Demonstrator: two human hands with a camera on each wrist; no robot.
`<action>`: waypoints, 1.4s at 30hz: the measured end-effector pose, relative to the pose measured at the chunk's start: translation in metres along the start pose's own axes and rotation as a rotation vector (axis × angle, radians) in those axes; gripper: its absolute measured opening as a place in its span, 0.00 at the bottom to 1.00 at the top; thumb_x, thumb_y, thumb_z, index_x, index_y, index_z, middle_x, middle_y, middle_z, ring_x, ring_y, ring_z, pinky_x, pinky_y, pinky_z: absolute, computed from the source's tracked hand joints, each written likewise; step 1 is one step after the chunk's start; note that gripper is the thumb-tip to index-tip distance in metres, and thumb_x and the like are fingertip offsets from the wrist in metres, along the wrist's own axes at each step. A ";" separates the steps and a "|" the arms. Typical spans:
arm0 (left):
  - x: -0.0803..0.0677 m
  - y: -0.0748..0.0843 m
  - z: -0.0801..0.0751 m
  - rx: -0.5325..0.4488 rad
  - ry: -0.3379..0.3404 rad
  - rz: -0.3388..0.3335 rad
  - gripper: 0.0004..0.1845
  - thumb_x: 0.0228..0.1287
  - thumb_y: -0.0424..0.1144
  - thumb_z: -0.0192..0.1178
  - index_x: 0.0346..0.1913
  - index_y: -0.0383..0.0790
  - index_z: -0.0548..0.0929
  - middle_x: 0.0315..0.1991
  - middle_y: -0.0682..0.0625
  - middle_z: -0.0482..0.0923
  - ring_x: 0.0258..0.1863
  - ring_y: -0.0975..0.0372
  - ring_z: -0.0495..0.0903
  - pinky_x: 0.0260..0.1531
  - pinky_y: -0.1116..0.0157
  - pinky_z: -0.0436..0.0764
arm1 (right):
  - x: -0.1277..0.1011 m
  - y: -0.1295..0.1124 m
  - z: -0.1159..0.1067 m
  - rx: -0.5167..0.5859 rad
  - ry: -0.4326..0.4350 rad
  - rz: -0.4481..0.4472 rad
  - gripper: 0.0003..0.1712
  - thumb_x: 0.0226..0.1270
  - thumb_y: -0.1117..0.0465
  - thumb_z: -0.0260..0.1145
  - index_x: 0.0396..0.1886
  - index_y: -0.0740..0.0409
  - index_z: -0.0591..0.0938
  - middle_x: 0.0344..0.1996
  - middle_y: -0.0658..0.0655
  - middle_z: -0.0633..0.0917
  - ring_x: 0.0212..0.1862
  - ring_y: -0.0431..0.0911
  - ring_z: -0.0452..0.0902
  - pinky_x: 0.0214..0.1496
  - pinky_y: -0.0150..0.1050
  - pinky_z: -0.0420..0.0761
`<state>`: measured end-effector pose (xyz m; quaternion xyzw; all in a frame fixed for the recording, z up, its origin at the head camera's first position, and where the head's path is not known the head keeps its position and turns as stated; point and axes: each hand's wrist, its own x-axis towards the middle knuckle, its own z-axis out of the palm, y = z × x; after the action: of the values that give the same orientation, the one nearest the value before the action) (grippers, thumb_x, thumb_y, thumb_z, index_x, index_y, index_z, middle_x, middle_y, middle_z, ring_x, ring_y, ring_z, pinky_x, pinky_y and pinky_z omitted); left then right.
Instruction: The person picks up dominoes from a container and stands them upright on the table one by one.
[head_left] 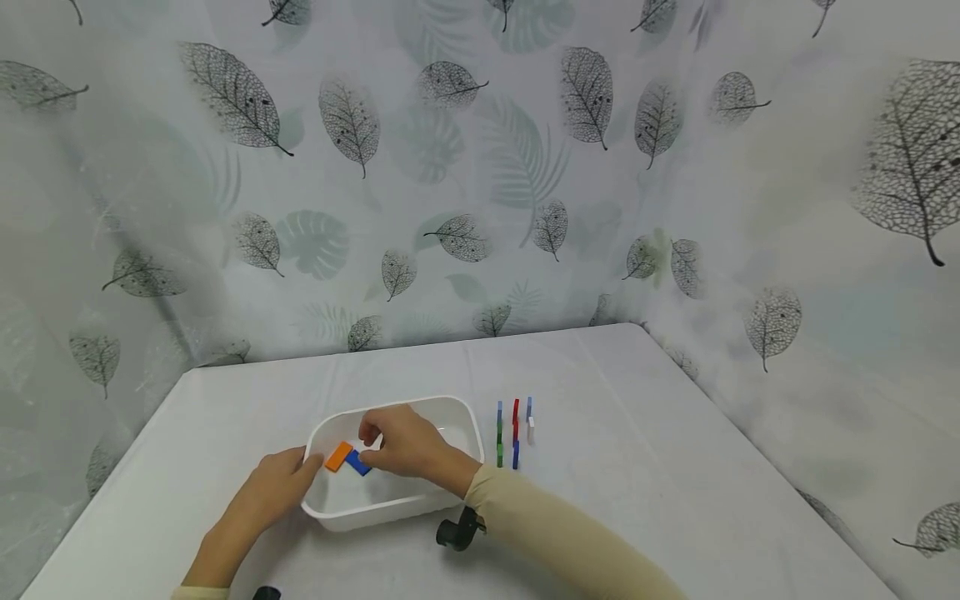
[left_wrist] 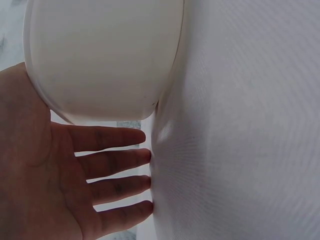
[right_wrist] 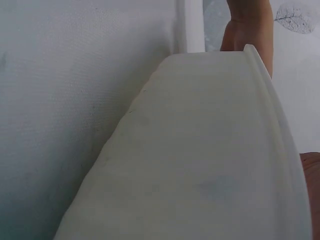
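A white plastic tub (head_left: 390, 503) stands on the table, with an orange block (head_left: 339, 457) and a blue block (head_left: 358, 462) lying flat inside near its left end. My left hand (head_left: 279, 487) rests against the tub's left end, its thumb over the rim. In the left wrist view, the other fingers (left_wrist: 112, 162) are straight and spread, their tips at the tablecloth. Over the tub is my right hand (head_left: 408, 440), fingers bent and the thumb tip beside the blue block. A gap shows between thumb and index finger. The right wrist view mostly shows the tub's outer wall (right_wrist: 200, 150).
To the right of the tub, several small blocks stand in rows, among them a red block (head_left: 515, 429), a green block (head_left: 499, 454) and a white block (head_left: 531, 430). A leaf-patterned curtain (head_left: 465, 183) surrounds the white table (head_left: 615, 467).
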<state>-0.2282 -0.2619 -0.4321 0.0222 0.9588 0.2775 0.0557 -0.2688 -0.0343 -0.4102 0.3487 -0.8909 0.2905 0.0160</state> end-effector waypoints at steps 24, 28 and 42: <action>0.001 -0.002 0.001 0.019 0.016 0.031 0.30 0.81 0.48 0.49 0.65 0.21 0.75 0.50 0.35 0.84 0.39 0.52 0.79 0.44 0.44 0.83 | 0.018 -0.004 0.029 -0.261 -0.155 0.093 0.15 0.64 0.51 0.79 0.49 0.46 0.89 0.33 0.41 0.83 0.33 0.35 0.72 0.32 0.27 0.73; 0.001 -0.002 -0.001 0.025 0.022 0.034 0.30 0.81 0.48 0.49 0.65 0.21 0.75 0.51 0.34 0.84 0.39 0.52 0.79 0.43 0.45 0.83 | 0.018 -0.006 0.031 -0.315 -0.205 0.087 0.16 0.64 0.51 0.79 0.51 0.43 0.91 0.37 0.39 0.84 0.36 0.35 0.72 0.34 0.28 0.74; 0.002 -0.001 -0.001 0.023 0.027 0.048 0.27 0.82 0.47 0.49 0.63 0.22 0.78 0.49 0.35 0.84 0.38 0.53 0.78 0.39 0.48 0.82 | 0.013 -0.005 0.034 -0.405 -0.192 0.039 0.09 0.62 0.54 0.80 0.33 0.44 0.84 0.28 0.40 0.77 0.32 0.35 0.70 0.29 0.28 0.71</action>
<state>-0.2302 -0.2627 -0.4319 0.0423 0.9619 0.2678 0.0356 -0.2694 -0.0633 -0.4325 0.3471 -0.9351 0.0712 -0.0049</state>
